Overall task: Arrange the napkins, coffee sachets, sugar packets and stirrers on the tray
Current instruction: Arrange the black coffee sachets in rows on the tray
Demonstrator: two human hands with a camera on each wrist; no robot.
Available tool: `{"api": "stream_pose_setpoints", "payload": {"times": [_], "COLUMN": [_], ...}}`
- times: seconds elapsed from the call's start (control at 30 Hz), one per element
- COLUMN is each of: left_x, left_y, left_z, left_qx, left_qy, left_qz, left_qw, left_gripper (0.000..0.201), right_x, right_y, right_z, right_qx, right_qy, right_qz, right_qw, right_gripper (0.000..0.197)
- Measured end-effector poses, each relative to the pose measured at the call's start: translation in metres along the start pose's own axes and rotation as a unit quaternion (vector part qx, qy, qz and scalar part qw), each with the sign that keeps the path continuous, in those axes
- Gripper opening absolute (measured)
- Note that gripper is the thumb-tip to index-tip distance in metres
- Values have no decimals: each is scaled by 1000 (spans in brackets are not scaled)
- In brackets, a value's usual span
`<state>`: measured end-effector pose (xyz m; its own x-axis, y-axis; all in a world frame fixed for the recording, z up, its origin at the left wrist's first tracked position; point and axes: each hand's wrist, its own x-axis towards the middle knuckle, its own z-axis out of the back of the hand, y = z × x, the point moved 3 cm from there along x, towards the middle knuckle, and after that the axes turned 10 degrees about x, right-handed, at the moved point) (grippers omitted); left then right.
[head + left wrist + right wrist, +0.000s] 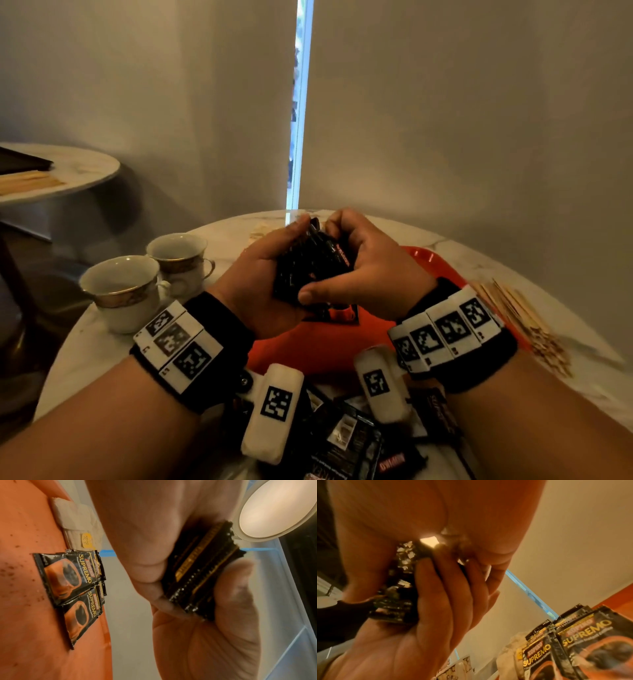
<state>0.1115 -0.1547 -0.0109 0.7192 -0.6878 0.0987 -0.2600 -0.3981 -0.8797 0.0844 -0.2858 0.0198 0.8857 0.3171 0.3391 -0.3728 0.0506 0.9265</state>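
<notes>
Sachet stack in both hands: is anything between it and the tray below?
Nothing visible blocks it. Both hands hold the stack above the tray; a few sachets already lie there, with bare tray beside them.

Café-like room: marble tables (445, 250), teacups (123, 291).

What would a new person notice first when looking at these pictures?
First, the left hand and the right hand together holding a stack of black coffee sachets above the red tray. Next, two white cups left of the tray, and wooden stirrers lying right of it.
</notes>
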Motion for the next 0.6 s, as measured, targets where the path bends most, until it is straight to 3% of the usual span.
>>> {"api": "stream_pose_setpoints", "payload": {"times": [0.07, 0.2, 0.33, 0.47, 0.6], "left_x": [1, 1, 0, 0, 2], "left_y": [1, 4, -1, -7, -8], "left_z": [1, 0, 4, 9, 11], "left_qx": [10, 37, 39, 14, 15], "left_qy": [9, 7, -35, -58, -66], "left_qz": [5, -12, -16, -20, -14], "left_qw": [1000, 999, 999, 998, 998], "left_gripper": [54, 42, 38, 36, 37], "right_x": [-1, -6, 1, 15, 10], "right_y": [-1, -3, -4, -12, -19], "right_z": [3, 1, 2, 11, 21], "right_qx": [8, 52, 98, 137, 79], "right_qy": [-12, 30, 25, -9, -56], "right_qz": [5, 9, 8, -74, 18], "right_qw": [1000, 998, 995, 988, 995], "right_gripper": [62, 63, 45, 53, 44]}}
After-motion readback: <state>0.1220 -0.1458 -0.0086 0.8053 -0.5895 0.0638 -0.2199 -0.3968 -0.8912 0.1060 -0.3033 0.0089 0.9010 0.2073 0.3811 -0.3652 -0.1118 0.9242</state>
